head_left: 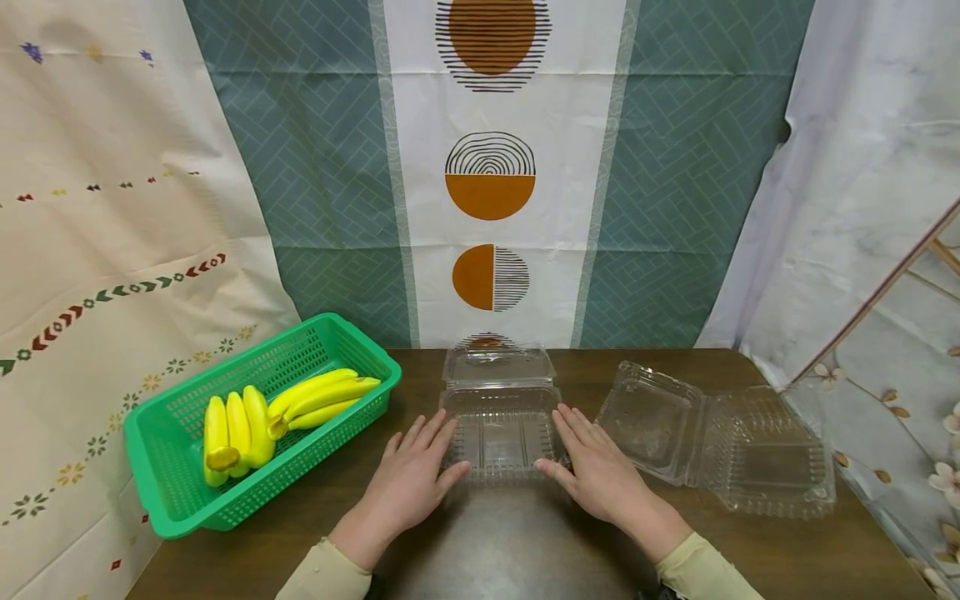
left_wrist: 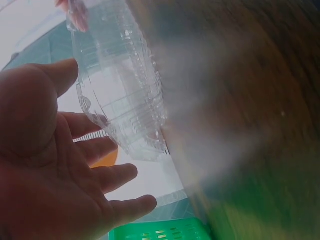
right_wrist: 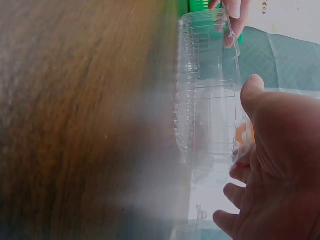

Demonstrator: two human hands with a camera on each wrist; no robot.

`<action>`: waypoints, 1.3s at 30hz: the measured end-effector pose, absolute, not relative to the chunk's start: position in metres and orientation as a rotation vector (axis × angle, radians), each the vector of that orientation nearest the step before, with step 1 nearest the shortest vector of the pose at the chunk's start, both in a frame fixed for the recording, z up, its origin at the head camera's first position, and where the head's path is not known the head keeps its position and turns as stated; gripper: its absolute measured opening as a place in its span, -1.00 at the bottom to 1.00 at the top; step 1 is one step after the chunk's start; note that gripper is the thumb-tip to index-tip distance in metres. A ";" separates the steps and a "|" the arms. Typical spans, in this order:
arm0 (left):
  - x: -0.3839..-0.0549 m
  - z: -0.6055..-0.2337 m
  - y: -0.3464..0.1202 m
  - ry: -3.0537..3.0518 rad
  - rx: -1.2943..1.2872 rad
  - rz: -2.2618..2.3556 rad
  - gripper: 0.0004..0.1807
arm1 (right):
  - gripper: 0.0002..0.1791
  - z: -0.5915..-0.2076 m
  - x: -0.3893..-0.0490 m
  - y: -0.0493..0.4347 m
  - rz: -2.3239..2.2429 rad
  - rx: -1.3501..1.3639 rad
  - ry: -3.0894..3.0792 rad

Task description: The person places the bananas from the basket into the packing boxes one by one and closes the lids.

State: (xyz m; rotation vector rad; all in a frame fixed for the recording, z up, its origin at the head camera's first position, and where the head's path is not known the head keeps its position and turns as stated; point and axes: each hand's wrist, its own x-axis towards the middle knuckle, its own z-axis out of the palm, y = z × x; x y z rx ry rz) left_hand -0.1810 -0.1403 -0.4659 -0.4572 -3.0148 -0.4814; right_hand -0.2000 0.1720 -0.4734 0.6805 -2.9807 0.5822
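A clear plastic clamshell container [head_left: 498, 437] lies with its lid raised toward the back, in the middle of the brown table. My left hand [head_left: 412, 475] touches its left side, fingers extended and spread. On the right side, my right hand [head_left: 603, 475] rests at the rim, its fingers straight too. Both wrist views show the container's ribbed wall [left_wrist: 132, 85] beside the thumbs. Neither palm is wrapped round anything. To the left, a green plastic basket [head_left: 153, 467] holds two bunches of yellow bananas [head_left: 322, 400].
A second clear clamshell container [head_left: 765, 450] lies unfolded on the table's right, near my right hand. Patterned cloth [head_left: 330, 167] hangs behind the table [head_left: 487, 550] and along both sides.
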 end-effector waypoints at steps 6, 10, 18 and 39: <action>-0.180 -0.466 -0.143 -3.014 -0.456 -0.501 -0.20 | 0.04 -0.476 -0.201 0.172 0.599 0.684 -2.998; -0.180 -0.467 -0.144 -3.016 -0.454 -0.507 -0.20 | 0.04 -0.477 -0.201 0.171 0.619 0.686 -3.000; -0.180 -0.467 -0.148 -3.010 -0.456 -0.508 -0.21 | 0.03 -0.476 -0.202 0.167 0.651 0.680 -3.007; -0.181 -0.465 -0.155 -3.033 -0.437 -0.500 -0.20 | 0.04 -0.476 -0.204 0.160 0.707 0.655 -3.021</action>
